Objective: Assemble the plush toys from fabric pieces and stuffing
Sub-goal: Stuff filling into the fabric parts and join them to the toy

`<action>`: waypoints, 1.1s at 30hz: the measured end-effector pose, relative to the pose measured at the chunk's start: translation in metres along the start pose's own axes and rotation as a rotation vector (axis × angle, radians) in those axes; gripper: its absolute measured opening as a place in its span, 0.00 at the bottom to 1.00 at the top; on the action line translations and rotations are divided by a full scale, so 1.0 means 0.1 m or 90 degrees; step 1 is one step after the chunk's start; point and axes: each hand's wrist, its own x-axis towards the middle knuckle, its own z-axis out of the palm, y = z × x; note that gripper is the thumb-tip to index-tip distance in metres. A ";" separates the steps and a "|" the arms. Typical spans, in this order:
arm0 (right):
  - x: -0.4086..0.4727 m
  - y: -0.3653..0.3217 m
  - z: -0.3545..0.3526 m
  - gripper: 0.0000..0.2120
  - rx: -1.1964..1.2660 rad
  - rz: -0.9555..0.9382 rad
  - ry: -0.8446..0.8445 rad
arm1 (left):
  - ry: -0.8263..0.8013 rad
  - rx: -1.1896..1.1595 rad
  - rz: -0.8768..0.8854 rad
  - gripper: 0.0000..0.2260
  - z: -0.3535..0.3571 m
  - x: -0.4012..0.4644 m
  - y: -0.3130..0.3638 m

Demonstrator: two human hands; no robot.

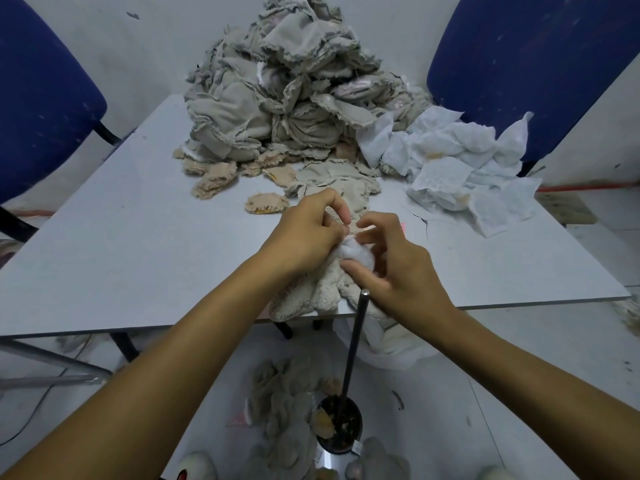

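While both hands worked at the near edge of the desk (145, 237), one cream plush toy skin (311, 292) lay there, partly overhanging the edge. Left hand (308, 230) pinched the skin's opening with curled fingers; right hand (394, 261) pinched one white wad of stuffing (358, 256) at that opening. One large heap of grey fabric pieces (284, 88) stood at the far side, count indeterminate; tan pieces (266, 202) lay before it, roughly six, edges overlapping. One pile of white sheets (460, 161) lay at the right. Two blue chairs (41, 109) were cut off by the frame. One dark rod (353, 348) stood in one pot (341, 429) on the floor; the skin's opening was hidden by fingers.
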 end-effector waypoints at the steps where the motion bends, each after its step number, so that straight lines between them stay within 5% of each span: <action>1: 0.00 0.00 0.00 0.18 -0.007 -0.003 -0.004 | 0.005 0.004 0.000 0.09 0.00 0.00 0.00; 4: 0.00 0.01 0.03 0.11 -0.092 -0.042 0.011 | 0.007 0.011 0.004 0.09 0.01 -0.01 0.00; 10: 0.01 0.01 0.10 0.17 -0.193 0.007 0.010 | 0.022 0.019 0.002 0.10 0.00 -0.04 0.04; 17: 0.03 0.03 0.08 0.11 -0.157 0.019 0.039 | 0.000 -0.037 -0.014 0.10 0.01 -0.02 0.06; 22: 0.10 0.04 -0.02 0.20 -0.037 0.076 -0.044 | 0.036 0.075 -0.103 0.03 0.09 -0.02 0.04; 25: 0.18 0.09 -0.08 0.15 -0.022 0.142 0.002 | 0.000 0.201 -0.235 0.12 0.12 -0.04 0.04; 28: 0.22 0.08 -0.05 0.22 -0.152 0.146 -0.098 | -0.023 0.219 -0.174 0.14 0.17 -0.07 0.06; 33: 0.29 0.04 -0.09 0.33 -0.014 0.126 -0.205 | 0.001 -0.095 -0.046 0.31 0.11 -0.13 0.03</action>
